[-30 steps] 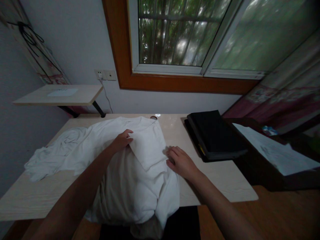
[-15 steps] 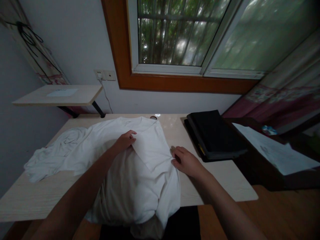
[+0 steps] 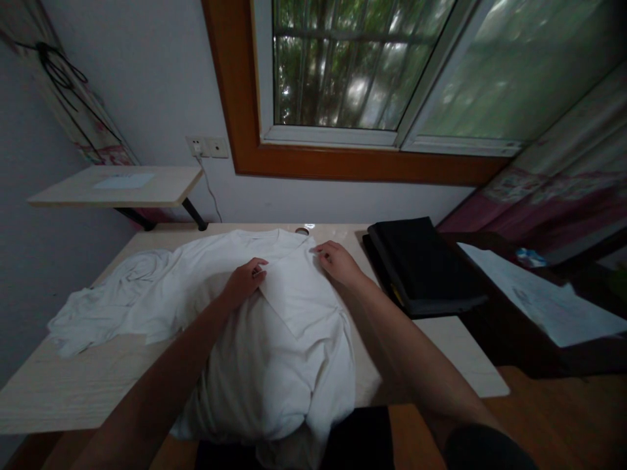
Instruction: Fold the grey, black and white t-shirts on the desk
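Observation:
A white shirt (image 3: 287,297) lies across the pale table, its neckline at the far side and its lower end hanging over the front edge. Part of it is folded over, with a slanting edge down the middle. My left hand (image 3: 246,281) pinches the fabric near that fold's upper end. At the shirt's right far corner, the fingers of my right hand (image 3: 337,261) are closed on the edge of the cloth. A bunched part of the white cloth (image 3: 105,297) spreads out to the left.
Black folders (image 3: 421,264) lie stacked on the right of the table (image 3: 460,356). Beyond them, paper sheets (image 3: 533,294) rest on a dark surface. A small raised shelf (image 3: 171,179) stands at the back left, below a wall socket (image 3: 206,147). A window (image 3: 357,72) is ahead.
My right hand has moved away from me along the shirt's right edge, from its side up to the far corner. My left hand stays nearly in place, still pinching the cloth.

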{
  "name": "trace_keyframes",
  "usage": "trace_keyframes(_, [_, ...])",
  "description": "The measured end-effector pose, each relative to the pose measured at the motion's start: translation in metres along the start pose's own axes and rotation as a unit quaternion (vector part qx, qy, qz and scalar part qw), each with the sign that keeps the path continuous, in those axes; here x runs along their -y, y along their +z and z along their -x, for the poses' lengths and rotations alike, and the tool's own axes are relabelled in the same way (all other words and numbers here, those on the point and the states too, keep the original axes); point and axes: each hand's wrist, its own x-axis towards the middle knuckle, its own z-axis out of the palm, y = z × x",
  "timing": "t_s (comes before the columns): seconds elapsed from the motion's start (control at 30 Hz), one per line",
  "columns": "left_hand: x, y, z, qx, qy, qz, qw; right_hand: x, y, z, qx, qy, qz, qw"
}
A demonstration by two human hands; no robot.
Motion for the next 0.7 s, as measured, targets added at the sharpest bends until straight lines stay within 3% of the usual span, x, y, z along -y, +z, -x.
trace_keyframes(0.3, [-0.008, 0.001, 0.004, -0.003, 0.001, -0.051, 0.999, -0.026, 0.021, -0.063, 0.059, -0.052, 0.094, 0.992])
trace_keyframes(0.7, [-0.006, 0.006, 0.002, -0.025, 0.01, -0.04, 0.999, -0.053, 0.009, -0.087, 0.068, 0.011, 0.143, 0.987])
